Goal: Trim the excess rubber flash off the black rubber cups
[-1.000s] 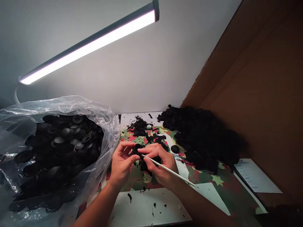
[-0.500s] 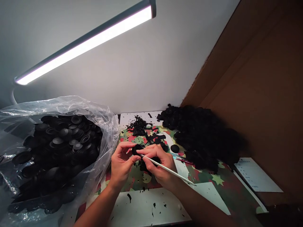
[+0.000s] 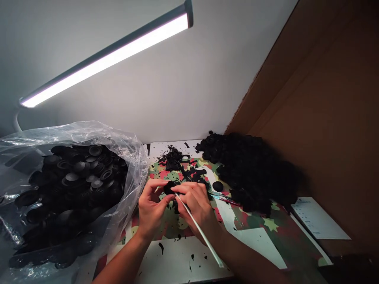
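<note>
My left hand (image 3: 151,205) pinches a small round black rubber piece (image 3: 169,188) between thumb and fingers. Against that piece rests the front end of a thin white stick-like tool (image 3: 199,230), its tip hidden. My right hand (image 3: 197,203) is closed round the tool, whose long back end slopes toward me over the white sheet. Under and beyond both hands lie black scraps (image 3: 192,173) on a camouflage-patterned mat (image 3: 177,232).
At left, a clear plastic bag (image 3: 137,157) holds many black round rubber pieces (image 3: 97,183). A dark heap (image 3: 251,169) rises at right, with one loose black piece (image 3: 218,186) and tweezers-like tools (image 3: 223,197) before it. A lamp (image 3: 109,59) hangs above; cardboard (image 3: 319,118) walls the right.
The white tool's back end has swung left and toward me as my right hand turned. My left hand keeps hold of the black rubber piece in nearly the same place.
</note>
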The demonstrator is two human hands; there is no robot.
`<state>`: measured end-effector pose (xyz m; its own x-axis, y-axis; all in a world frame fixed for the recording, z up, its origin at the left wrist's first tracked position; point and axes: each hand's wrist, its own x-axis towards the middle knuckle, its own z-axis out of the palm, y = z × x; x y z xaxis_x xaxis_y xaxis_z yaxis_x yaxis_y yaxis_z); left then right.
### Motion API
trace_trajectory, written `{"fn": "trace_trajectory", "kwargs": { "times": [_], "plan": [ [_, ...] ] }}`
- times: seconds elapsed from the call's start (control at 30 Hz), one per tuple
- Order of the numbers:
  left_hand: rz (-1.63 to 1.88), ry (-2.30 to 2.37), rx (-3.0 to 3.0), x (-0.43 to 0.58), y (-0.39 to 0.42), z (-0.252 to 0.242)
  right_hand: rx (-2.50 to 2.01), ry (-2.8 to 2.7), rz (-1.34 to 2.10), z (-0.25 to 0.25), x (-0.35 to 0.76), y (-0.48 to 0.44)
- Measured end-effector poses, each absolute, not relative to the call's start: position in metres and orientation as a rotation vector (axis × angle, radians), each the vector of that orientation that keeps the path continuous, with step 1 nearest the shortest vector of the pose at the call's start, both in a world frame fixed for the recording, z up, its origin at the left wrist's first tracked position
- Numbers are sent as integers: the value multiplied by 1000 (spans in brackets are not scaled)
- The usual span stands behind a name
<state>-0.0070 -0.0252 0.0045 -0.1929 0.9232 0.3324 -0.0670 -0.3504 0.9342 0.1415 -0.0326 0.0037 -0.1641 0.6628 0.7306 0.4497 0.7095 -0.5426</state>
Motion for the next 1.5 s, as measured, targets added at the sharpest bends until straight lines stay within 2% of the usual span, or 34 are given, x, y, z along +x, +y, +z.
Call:
{"fn": "trace_trajectory", "kwargs": {
  "times": [0.13, 0.37, 0.6, 0.77, 0.83, 0.97, 1.1, 1.2, 1.33, 1.5],
  "plan": [
    [1623, 1056, 1250, -5, -24, 6, -943, -1797, 116, 3, 145, -26],
    [1557, 1138, 1515, -15, -40, 28, -1091, -1633, 216, 3, 178, -26],
    [1433, 1738, 2184, -99, -29, 96, -1486, -1507, 468, -9, 242, -23],
    [1068, 2377, 2262, -158, 26, 110, -1565, -1596, 371, -18, 282, -11],
    [1016, 2434, 2303, -159, 34, 113, -1588, -1663, 372, -24, 287, -7],
    [1227, 2069, 2568, -117, 11, 115, -1619, -1824, 350, -34, 279, 1],
    [1382, 1460, 2411, -54, -17, 93, -1656, -1942, 329, -38, 269, 10],
    [1235, 1187, 2114, -22, -19, 64, -1574, -1904, 352, -31, 265, 12],
    [1081, 1030, 1588, -1, -8, 30, -1205, -1751, 617, -6, 248, 6],
    [1047, 823, 1102, 9, -5, 14, -809, -1776, 856, 19, 211, -1]
  ]
}}
